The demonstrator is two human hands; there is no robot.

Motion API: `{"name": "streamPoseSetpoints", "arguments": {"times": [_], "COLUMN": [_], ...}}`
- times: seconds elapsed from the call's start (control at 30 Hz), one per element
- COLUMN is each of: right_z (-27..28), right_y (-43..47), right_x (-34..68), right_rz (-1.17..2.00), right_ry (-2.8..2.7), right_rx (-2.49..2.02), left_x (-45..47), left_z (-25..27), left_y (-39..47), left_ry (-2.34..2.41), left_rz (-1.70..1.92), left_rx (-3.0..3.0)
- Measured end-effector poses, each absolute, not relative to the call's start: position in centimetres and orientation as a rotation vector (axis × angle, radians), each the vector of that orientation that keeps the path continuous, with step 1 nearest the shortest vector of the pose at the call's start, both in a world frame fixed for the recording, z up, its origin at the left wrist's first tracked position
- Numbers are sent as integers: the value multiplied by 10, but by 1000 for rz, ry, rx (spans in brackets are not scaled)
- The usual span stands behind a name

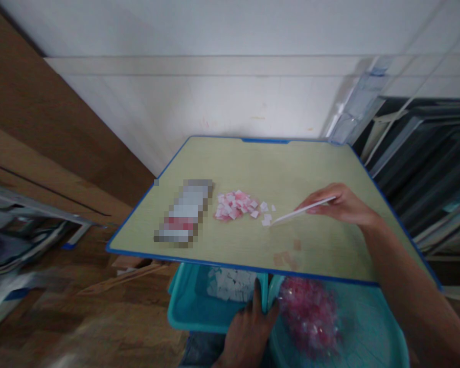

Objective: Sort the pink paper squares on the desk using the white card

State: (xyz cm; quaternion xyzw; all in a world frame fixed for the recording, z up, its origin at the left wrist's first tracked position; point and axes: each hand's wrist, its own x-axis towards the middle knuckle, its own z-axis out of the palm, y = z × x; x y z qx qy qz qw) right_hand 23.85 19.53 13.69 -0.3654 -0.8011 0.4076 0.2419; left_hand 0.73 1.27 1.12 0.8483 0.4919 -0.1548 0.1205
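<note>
My right hand [339, 204] is closed on a thin white flat strip [302, 210], seen almost edge-on. Its far tip comes down to the board beside a few loose paper pieces [266, 220]. Left of those lies a pile of small pink and white paper squares [235, 205]. Below the board's near edge, my left hand [249, 327] grips the adjoining rims of a teal basin [199, 322] and a second teal tub [396, 332]. Some of its fingers are hidden behind the rims.
A blue-edged folding table [253, 163] bears a pixelated phone-like object [186, 212] at left. White pieces [232, 283] lie in the left basin; a clear bag of red-pink items [310, 317] fills part of the right tub. A clear bottle [356, 102] stands at the back-right corner, near dark panels [425, 148].
</note>
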Motion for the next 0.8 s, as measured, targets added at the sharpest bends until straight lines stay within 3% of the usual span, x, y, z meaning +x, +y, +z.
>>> {"name": "streamPoseSetpoints", "arguments": {"times": [0.33, 0.8], "right_z": [127, 120], "right_y": [196, 200], "right_x": [228, 208], "right_rz": [1138, 1559], "right_ry": [-2053, -2124], "right_rx": [-1045, -731], "left_x": [8, 9], "left_z": [14, 17], "left_y": [14, 14], "left_ry": [1441, 1447], "left_rz": [-462, -495], "left_rx": [2449, 2463]}}
